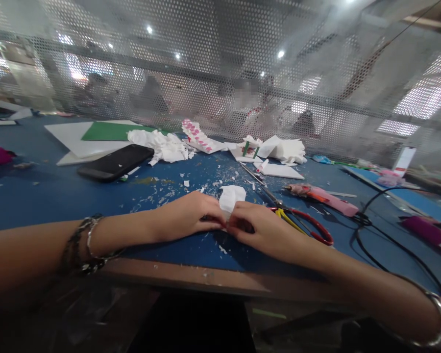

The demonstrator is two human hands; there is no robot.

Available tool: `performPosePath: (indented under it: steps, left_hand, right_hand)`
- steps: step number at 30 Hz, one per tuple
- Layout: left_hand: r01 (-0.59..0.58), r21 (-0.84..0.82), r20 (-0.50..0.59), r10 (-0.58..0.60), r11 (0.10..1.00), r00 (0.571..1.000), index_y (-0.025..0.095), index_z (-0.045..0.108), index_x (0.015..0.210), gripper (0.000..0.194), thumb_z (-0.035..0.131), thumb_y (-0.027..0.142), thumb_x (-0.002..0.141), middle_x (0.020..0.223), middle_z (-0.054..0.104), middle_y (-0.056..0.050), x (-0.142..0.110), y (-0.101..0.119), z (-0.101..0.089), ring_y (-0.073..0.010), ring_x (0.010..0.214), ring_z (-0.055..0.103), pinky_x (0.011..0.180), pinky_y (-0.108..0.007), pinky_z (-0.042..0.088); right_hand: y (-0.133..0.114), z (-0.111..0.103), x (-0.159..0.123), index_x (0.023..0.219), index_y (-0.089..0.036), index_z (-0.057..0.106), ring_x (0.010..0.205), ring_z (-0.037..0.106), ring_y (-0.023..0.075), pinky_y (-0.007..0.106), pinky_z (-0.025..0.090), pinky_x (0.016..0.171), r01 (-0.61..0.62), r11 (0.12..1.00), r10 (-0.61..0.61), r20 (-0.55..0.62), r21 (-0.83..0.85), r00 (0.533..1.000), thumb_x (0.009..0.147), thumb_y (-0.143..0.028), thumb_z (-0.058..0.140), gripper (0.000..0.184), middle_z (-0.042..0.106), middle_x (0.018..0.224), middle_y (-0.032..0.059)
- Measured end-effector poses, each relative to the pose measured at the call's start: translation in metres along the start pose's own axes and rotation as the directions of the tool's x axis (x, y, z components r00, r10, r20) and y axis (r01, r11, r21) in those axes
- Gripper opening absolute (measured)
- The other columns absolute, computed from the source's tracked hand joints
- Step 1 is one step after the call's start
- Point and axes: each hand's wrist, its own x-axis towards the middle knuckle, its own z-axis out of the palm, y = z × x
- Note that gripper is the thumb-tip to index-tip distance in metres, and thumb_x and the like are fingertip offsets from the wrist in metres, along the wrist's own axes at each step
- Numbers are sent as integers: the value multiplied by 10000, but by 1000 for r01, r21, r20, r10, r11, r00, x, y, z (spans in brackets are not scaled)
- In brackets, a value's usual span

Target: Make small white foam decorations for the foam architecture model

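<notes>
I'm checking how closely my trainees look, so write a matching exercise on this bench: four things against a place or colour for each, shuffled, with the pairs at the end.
1. Phone
2. Corded tool
3. Scissors
4. Rounded paper piece

A. Mainly pink
B. At the fingertips of the left hand and right hand
C. Red and yellow on the handles
D. Black

Pairs: 1-D, 2-A, 3-C, 4-B

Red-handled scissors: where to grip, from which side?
Probably best by the red handle of the scissors, coming from the person's right: the blades point forward and left, and the handle's outer edge is exposed there, while the right hand crowds the near-left side.
</notes>
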Motion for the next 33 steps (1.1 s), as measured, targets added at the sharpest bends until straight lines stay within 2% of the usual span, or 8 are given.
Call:
performPosePath:
  steps: [5,10,17,23,26,29,33]
  left_hand:
    - [66,27,44,-67,997,997,114,580,762,97,492,72,760,727,580,-21,3,3,-2,-108,661,526,617,-171,381]
    - [17,7,132,-17,1000,991,110,574,783,144,443,52,781,800,567,-48,2,0,-7,-120,739,523,693,-189,389]
    - [-23,102,183,4,995,983,108,568,885,245,461,-11,700,864,569,-61,1,4,-11,-142,782,528,710,-206,402]
    - [-107,274,201,52,956,978,147,618,814,106,544,184,749,801,613,-41,12,13,-12,-170,769,555,671,-239,421]
    - [-93,354,164,36,931,986,149,623,796,140,553,265,760,800,625,-51,15,15,-6,-187,763,572,648,-261,431]
    - [-29,368,100,-8,929,995,138,625,746,163,556,285,758,752,630,-53,18,16,-1,-195,730,582,624,-270,431]
    - [101,197,2,-103,975,995,137,646,771,125,536,197,772,746,645,-45,22,14,-5,-155,700,579,612,-233,410]
  right_hand:
    - [1,-2,0,726,-136,552,640,484,102,213,358,592,18,999,-17,-36,31,999,733,-114,501,56,550,696,15]
    - [5,-5,-4,731,-153,582,611,496,84,195,371,584,83,993,-78,-53,88,996,703,-47,498,139,584,679,-8]
    - [9,-13,-9,770,-160,618,720,550,107,223,411,667,171,981,-172,6,90,985,731,-158,575,58,606,798,18]
    - [10,-7,-12,741,-159,633,692,582,110,213,431,633,200,980,-200,-39,2,979,774,-138,516,124,631,764,33]
    - [9,1,-14,734,-141,624,656,573,122,224,426,592,202,969,-217,-106,-142,970,790,-125,459,174,629,736,55]
    - [8,3,-14,692,-135,596,609,552,123,220,405,547,142,971,-173,-155,-193,973,741,-96,485,128,615,677,46]
    - [6,-10,-8,696,-139,563,615,532,124,232,391,558,102,974,-143,-205,-200,968,699,-77,505,85,589,679,36]
